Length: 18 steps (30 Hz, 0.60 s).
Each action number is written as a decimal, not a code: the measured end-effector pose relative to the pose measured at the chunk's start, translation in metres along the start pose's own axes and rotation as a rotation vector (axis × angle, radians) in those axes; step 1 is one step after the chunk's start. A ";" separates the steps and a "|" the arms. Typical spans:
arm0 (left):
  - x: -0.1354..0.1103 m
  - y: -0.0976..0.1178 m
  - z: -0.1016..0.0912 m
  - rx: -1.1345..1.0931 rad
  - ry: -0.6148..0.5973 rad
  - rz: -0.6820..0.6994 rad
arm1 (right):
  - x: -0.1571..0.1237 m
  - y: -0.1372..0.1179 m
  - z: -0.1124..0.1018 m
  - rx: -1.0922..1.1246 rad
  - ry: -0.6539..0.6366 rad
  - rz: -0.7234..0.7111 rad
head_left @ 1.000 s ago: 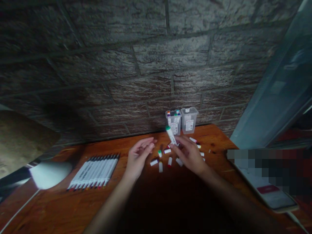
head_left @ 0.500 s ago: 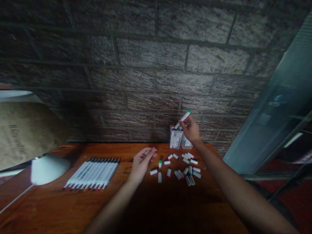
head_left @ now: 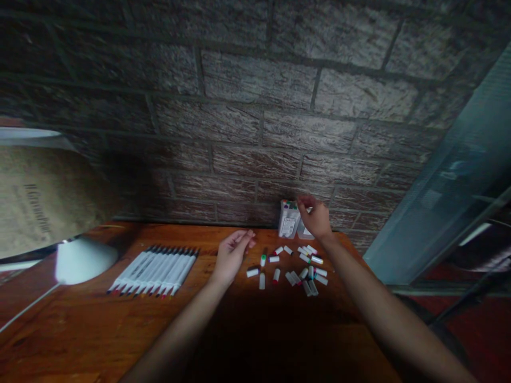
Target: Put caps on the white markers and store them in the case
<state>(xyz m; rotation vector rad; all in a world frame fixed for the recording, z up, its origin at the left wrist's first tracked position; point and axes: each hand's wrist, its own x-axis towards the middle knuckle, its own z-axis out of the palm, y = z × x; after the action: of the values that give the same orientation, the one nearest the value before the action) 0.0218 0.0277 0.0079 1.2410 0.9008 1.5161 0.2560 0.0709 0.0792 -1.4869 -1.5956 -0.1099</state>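
My right hand (head_left: 315,217) is raised beside the top of a clear plastic box (head_left: 287,226). Its fingers are loosely bent and slightly apart, with no marker showing in them. Coloured marker ends show at the mouth of this labelled box. A second clear box (head_left: 305,231) stands to its right, partly behind my hand. My left hand (head_left: 231,255) hovers over the table left of the loose caps, thumb and fingertips pressed together with nothing visible between them. Nearest to it are a green-topped upright cap (head_left: 263,260) and a white cap lying down (head_left: 253,273).
Several white marker caps (head_left: 305,273) with coloured ends lie scattered before the boxes. Uncapped markers (head_left: 154,271) lie in a neat row on the wooden table (head_left: 80,330) at left. A lamp (head_left: 83,260) with a cord stands beyond them. A brick wall (head_left: 235,159) rises behind.
The white, green-ended marker that my right hand held over the box no longer shows in the fingers. My left hand keeps its pose. The view has shifted slightly.
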 end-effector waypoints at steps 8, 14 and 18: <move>-0.005 0.002 -0.013 1.118 -0.079 0.132 | -0.107 0.020 0.000 0.245 0.059 0.023; 0.004 0.033 -0.065 1.601 0.085 -0.179 | -0.112 0.024 -0.001 0.296 0.037 0.044; 0.013 0.035 -0.095 1.661 0.067 -0.300 | -0.106 0.022 -0.006 0.324 0.048 0.068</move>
<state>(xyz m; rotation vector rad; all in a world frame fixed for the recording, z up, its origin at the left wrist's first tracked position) -0.0789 0.0323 0.0233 1.9233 2.4344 0.2901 0.2608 -0.0058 0.0029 -1.2739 -1.4447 0.1454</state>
